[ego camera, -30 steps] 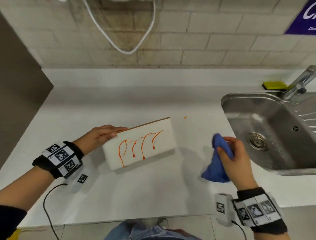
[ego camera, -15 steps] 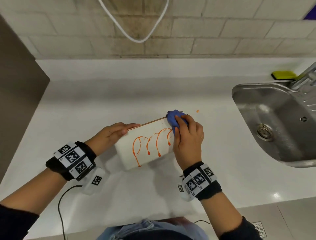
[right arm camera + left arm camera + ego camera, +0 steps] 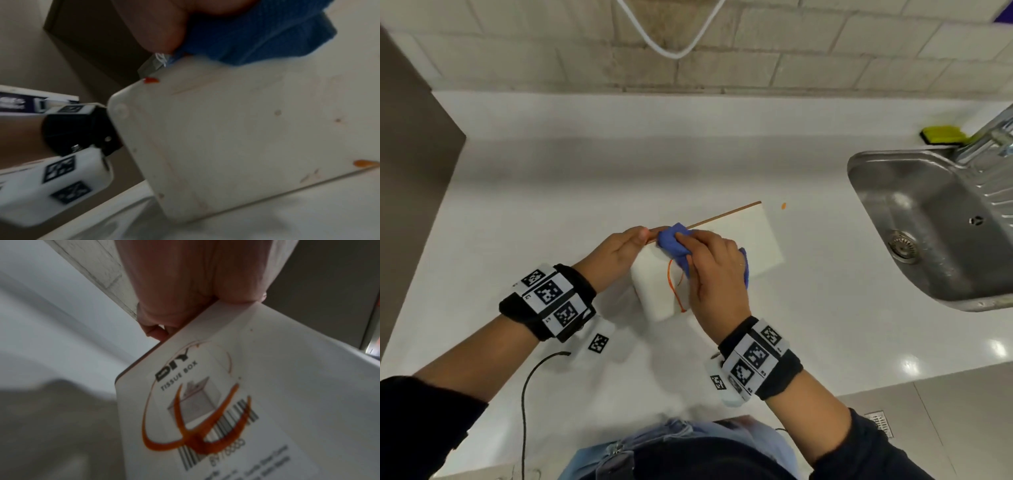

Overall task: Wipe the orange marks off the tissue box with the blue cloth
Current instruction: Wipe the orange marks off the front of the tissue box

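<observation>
A white tissue box [image 3: 760, 240] stands tilted on the white counter. My left hand [image 3: 616, 253] grips its top left edge, fingers over the rim. My right hand [image 3: 714, 270] holds the bunched blue cloth [image 3: 673, 243] and presses it on the box's front face near the top left. Orange marks [image 3: 674, 284] show below the cloth at the left; the face to the right looks white. The left wrist view shows an orange smear [image 3: 195, 434] on the box's label [image 3: 216, 410]. In the right wrist view the cloth [image 3: 257, 35] lies against the box [image 3: 236, 138], with small orange spots [image 3: 151, 80].
A steel sink [image 3: 935, 233] with a tap [image 3: 989, 140] lies at the right, a yellow-green sponge [image 3: 941, 135] behind it. An orange drop [image 3: 784, 206] sits on the counter [image 3: 551, 192] beside the box. A brick wall runs along the back; a cable [image 3: 527, 394] trails at the front left.
My right hand brought the cloth from beside the sink to the box's top right, then swept it left across the face. Most orange lines on the right are gone. My left hand kept holding the box.
</observation>
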Demonstrator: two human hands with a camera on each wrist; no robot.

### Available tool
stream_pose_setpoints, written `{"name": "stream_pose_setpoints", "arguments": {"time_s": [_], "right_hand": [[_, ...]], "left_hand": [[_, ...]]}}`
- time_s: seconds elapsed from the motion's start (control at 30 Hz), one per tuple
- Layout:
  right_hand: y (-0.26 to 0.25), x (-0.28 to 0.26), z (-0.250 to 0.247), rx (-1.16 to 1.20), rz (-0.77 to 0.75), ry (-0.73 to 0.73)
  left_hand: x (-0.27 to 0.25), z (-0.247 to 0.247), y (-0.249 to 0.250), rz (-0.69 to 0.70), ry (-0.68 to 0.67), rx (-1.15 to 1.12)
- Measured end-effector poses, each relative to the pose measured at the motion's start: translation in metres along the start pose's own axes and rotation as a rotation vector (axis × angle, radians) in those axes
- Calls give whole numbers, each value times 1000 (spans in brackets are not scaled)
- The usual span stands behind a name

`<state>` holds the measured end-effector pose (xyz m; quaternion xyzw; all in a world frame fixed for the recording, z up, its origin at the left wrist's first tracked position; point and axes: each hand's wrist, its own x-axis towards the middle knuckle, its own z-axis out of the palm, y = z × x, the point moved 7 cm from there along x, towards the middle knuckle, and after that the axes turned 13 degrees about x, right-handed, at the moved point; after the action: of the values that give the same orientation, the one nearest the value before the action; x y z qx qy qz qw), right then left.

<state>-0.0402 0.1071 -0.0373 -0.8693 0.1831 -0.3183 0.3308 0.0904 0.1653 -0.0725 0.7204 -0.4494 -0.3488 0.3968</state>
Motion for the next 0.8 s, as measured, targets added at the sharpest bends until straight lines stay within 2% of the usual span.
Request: {"name": "stream_pose_setpoints", "arguments": {"time_s": [0.17, 0.3, 0.47, 0.6, 0.8], "right_hand": [[-23, -9, 15, 121, -226, -225], [-21, -11, 15, 115, -362, -442], [-19, -14, 7, 179, -411, -606], [-10, -22, 0, 129, -418, -665], [9, -28, -21, 6, -443, -668]], "left_hand": [[-2, 3, 6, 40, -132, -72], [-4, 0, 9, 36, -122, -26], [-5, -2, 2, -21, -69, -10], [-7, 1, 9, 24, -56, 38], [-10, 6, 17, 74, -49, 102]]}}
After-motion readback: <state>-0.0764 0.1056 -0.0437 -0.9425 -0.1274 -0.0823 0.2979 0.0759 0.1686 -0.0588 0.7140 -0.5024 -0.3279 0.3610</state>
